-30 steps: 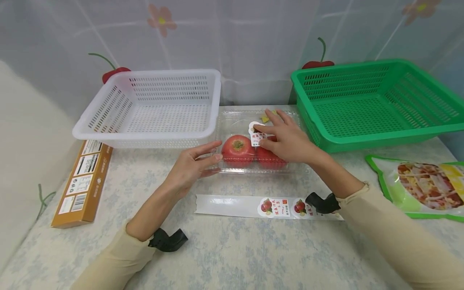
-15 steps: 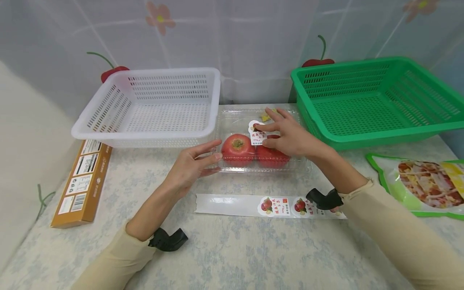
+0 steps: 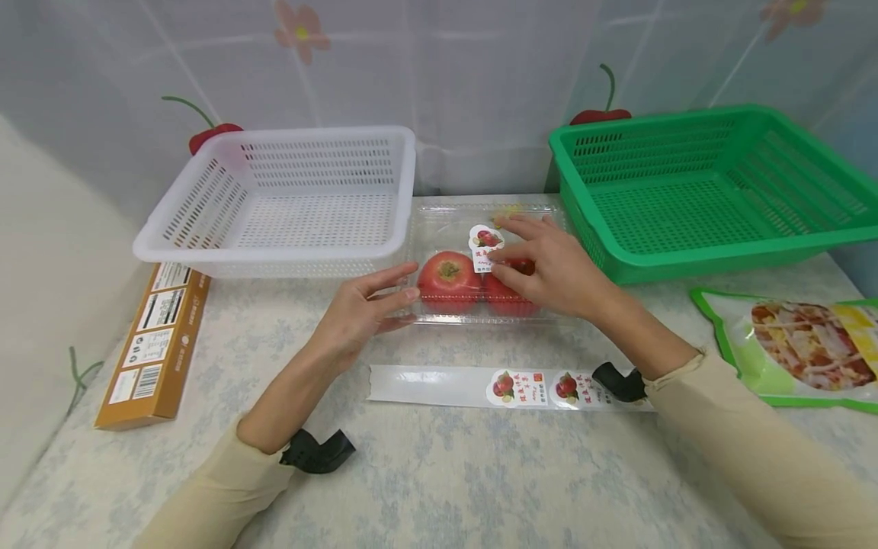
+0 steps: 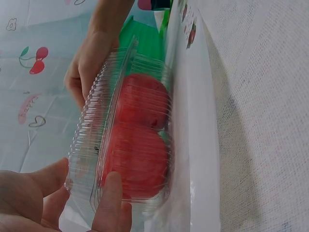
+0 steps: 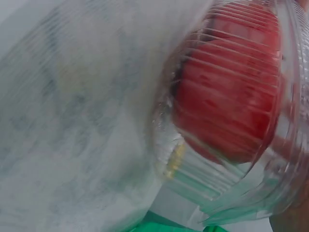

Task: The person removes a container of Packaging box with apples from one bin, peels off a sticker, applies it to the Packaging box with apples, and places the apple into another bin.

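A clear plastic clamshell box (image 3: pixel 439 221) stands between the two baskets, with red apples (image 3: pixel 449 273) inside. A white apple sticker (image 3: pixel 484 242) lies on its lid. My left hand (image 3: pixel 360 305) touches the box's left end with extended fingers; in the left wrist view a fingertip (image 4: pixel 63 166) meets the lid edge. Over the lid's right part, my right hand (image 3: pixel 562 267) rests its fingertips on the sticker's right side, hiding part of the second apple. In the right wrist view the box (image 5: pixel 227 188) shows close up, and the right fingers are mostly hidden.
A sticker strip (image 3: pixel 425 385) lies in front of the box. The white basket (image 3: pixel 274 261) stands back left, the green basket (image 3: pixel 658 267) back right. An orange carton (image 3: pixel 154 351) lies at left, a green-edged food bag (image 3: pixel 748 358) at right.
My right fingers have shifted on the sticker, uncovering its printed apple picture and moving towards its lower right edge. My left hand stays at the box's left end.
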### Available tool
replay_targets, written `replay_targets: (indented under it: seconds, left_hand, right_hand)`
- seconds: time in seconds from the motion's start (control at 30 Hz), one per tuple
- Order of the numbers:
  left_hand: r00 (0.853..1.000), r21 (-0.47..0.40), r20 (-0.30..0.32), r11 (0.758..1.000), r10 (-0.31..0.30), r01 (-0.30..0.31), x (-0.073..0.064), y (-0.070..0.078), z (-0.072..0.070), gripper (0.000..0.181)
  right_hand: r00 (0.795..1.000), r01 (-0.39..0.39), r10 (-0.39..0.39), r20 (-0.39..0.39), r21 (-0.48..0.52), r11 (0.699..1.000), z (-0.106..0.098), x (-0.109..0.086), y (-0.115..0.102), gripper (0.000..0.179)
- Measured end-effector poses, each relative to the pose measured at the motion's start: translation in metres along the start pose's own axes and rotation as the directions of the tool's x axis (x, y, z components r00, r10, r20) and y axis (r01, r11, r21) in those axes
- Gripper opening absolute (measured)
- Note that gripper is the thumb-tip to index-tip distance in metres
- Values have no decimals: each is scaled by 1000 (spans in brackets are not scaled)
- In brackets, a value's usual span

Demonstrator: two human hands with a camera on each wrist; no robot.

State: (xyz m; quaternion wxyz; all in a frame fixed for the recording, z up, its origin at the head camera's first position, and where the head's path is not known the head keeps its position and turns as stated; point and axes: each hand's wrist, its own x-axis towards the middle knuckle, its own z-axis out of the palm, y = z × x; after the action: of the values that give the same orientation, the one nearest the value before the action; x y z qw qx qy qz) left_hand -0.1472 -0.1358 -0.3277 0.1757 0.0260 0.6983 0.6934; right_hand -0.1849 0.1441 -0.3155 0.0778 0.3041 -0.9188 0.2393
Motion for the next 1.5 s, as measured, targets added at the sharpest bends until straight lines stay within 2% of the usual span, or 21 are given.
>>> replay_targets:
  seconds: [0.07,0.27,0.43,0.63,0.77,0.83,1.0,1.1,1.27,1.5]
  left_hand:
    - [1000,-2,3,1000,3,-3,0,0,0,50]
    - [1000,-2,2,1000,3,-3,0,-1,-1,50]
    - [1000,-8,2,1000,1,-1,1,-1,1,49]
    - [1000,-10,6,1000,2,-2,0,0,2,50]
    - [1000,-19,9,1000,-1,1,0,0,3,50]
    - [1000,-24,12,1000,-2,2,0,0,3,50]
    - [1000,-6,11,1000,2,-2,-1,1,4,51]
    - [1000,4,6,1000,1,-1,-2,1,4,51]
    - [1000,-1,-2,1000,-2,2,-3,2,3,52]
    - [1000,-13,-1,1000,-2,2,-2,1,3,51]
  right_hand:
    - [999,23,-23,-31,4,1000,1,-1,1,22]
    - [998,67,-68,-15,-17,998,2,-2,3,27]
    - [990,99,-97,-105,16,995,2,-6,7,22]
    - [991,111,-114,-73,-48,993,1,-8,5,30]
    - [970,158,-161,-184,-31,987,5,-11,7,25]
    - [960,175,-179,-214,-37,984,6,-14,8,24]
    - [972,161,-174,-156,-94,983,7,-16,8,34]
    - [971,170,-185,-148,-111,979,8,-14,6,33]
    - [959,188,-206,-194,-105,976,9,-13,5,29]
    - [938,177,-190,-291,-71,982,9,-16,5,21]
